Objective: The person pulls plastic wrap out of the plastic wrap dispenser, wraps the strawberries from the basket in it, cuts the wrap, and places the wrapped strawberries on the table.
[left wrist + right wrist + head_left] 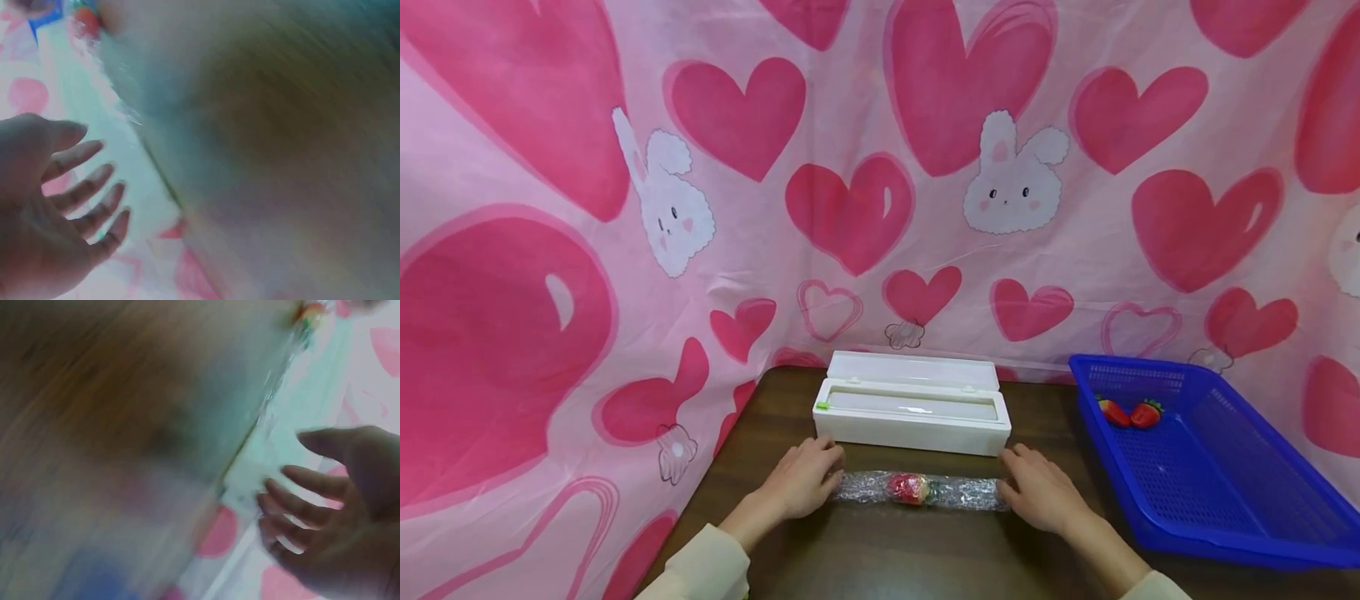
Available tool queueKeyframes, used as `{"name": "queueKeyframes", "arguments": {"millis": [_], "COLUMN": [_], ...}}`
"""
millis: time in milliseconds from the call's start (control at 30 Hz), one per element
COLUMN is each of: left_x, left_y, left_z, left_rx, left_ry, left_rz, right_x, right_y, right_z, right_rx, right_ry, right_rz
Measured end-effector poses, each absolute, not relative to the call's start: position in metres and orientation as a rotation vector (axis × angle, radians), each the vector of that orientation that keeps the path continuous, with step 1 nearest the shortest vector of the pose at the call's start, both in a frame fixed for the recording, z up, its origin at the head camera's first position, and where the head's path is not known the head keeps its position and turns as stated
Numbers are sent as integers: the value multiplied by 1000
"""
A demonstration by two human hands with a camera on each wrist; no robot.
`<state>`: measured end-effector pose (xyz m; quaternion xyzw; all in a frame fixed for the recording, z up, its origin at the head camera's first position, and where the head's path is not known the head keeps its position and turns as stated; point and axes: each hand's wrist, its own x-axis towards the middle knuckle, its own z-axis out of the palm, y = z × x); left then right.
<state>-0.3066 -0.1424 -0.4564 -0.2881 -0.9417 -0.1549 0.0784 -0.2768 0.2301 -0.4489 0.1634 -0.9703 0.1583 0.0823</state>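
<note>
A red strawberry (909,488) lies wrapped in a long, crinkled strip of clear plastic wrap (958,492) in the middle of the table. My left hand (801,477) is at the strip's left end, fingers spread and loosely bent, as the left wrist view shows. At the right end is my right hand (1045,489), its thumb apart from the relaxed fingers. Neither palm holds anything in the wrist views, which are blurred. Just behind the strip stands a white plastic wrap dispenser (912,429) with its lid (913,369) raised.
To the right, a blue plastic basket (1187,475) holds red strawberry pieces (1146,413) near its far left corner. Pink cloth (865,317) printed with hearts and rabbits hangs behind and to the left of the dark wooden table (880,550). A green slider (822,406) sits on the dispenser.
</note>
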Motion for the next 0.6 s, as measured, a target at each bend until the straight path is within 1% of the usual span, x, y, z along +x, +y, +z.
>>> {"name": "queueKeyframes", "arguments": {"millis": [167,233,400,600], "left_x": [-302,-303,-308,-313], "left_y": [-118,-108,-98,-96], "left_z": [-448,-449,-463,-466], "left_rx": [-1039,-1096,-1106,-1101], "left_ry": [-2790,-2823,-2820,-2760], "left_rz": [-559,-524,-326,-253], "right_x": [-276,-278,-283,-296], "right_y": [204,195,186,186], "right_z": [-446,-451,-469,-473], "right_rx": [799,888,896,869], "right_ry": [-2749,-2742,-2659,-2535], "right_rz": [678,624,207,44]}}
